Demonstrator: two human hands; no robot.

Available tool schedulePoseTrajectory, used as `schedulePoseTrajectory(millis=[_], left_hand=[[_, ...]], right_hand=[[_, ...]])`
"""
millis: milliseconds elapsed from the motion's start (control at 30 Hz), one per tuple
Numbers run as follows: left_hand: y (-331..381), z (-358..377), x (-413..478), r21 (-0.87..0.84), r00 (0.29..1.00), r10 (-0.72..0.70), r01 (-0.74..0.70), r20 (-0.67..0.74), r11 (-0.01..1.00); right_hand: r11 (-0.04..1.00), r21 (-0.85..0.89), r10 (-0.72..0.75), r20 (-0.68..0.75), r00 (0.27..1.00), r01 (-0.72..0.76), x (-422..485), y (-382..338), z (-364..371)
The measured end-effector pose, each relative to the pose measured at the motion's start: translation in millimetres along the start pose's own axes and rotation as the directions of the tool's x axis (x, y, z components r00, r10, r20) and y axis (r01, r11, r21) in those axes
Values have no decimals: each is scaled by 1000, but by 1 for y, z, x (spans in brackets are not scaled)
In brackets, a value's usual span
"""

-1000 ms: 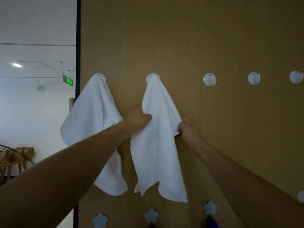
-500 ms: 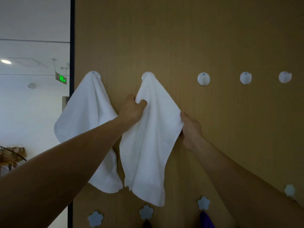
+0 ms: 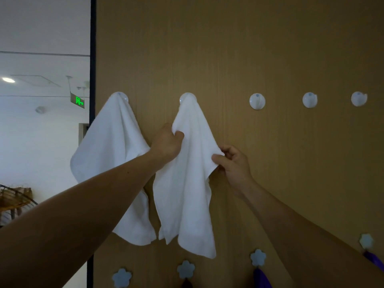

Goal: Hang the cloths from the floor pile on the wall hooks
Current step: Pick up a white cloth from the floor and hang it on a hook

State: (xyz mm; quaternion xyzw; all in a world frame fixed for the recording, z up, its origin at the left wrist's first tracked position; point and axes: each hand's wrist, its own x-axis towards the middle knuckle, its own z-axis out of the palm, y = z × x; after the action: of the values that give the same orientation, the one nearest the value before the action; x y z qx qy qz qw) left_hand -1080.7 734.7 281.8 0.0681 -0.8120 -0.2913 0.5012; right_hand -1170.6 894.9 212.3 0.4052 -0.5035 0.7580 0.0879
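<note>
At the far left a green exit sign [image 3: 77,100] glows in the white corridor past the edge of the wooden wall panel [image 3: 270,48]. On the panel, the first white cloth [image 3: 108,154] hangs untouched from the leftmost round hook [image 3: 123,96]. Just beside it, the second white cloth [image 3: 187,183] hangs from the next hook [image 3: 187,97]. The left hand [image 3: 166,144] has its grip clenched on that cloth's upper left edge; the right hand [image 3: 233,163] pinches its right corner between thumb and fingers. Further right, three bare white hooks [image 3: 257,101] sit in a row. Below runs a line of pale blue flower-shaped hooks [image 3: 186,269].
</note>
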Motion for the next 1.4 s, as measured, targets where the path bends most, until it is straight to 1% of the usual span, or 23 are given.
schedulePoseTrajectory(millis=[100,200,233,333,467,600,733,867,967,1067,1100,1167,1200,1267,1333,1400], left_hand=[[0,0,0,3,1000,8,-8,7,1000],[1,0,-1,6,1000,25,-26,10,1000],[1,-1,-1,6,1000,29,-29,9,1000],[1,0,0,2,1000,27,-27,9,1000],[1,1,1,8,1000,22,-22,5,1000],[0,3,1,21,1000,21,-21,22,1000],[0,4,2,22,1000,15,-15,22,1000],[-2,3,3,9,999,26,-26,23,1000],[-2,3,4,12,999,35,-35,22,999],[0,4,5,18,999,42,-42,15,999],[1,5,5,11,999,41,-41,16,999],[3,6,3,-5,999,45,-44,32,999],[3,6,2,-9,998,48,-48,42,999],[3,6,2,-13,997,55,-54,51,998],[3,5,2,-14,997,59,-58,46,998],[3,4,2,-23,997,64,-63,53,998]], right_hand=[[1000,7,11,-97,995,-10,-5,6,-5],[996,-86,-38,-146,988,26,-11,15,-16],[995,-92,-52,-169,984,37,-14,17,-18],[998,-34,-52,-265,963,44,-15,19,-20],[984,178,62,-403,913,12,-4,11,-10],[945,324,201,-448,871,-51,2,10,-2],[908,395,333,-471,817,-142,1,13,8],[904,412,332,-508,795,-115,1,18,5],[955,283,229,-516,825,-89,-2,24,-2],[979,205,115,-522,845,-7,1,17,-4],[980,197,78,-494,866,24,3,13,-4],[984,157,-15,-379,925,81,6,9,-5],[991,88,-71,-318,945,104,6,9,-5],[981,-138,-166,-232,958,136,4,15,-4],[931,-337,-227,-233,946,140,2,24,-4],[890,-443,-255,-277,926,112,4,28,-6]])
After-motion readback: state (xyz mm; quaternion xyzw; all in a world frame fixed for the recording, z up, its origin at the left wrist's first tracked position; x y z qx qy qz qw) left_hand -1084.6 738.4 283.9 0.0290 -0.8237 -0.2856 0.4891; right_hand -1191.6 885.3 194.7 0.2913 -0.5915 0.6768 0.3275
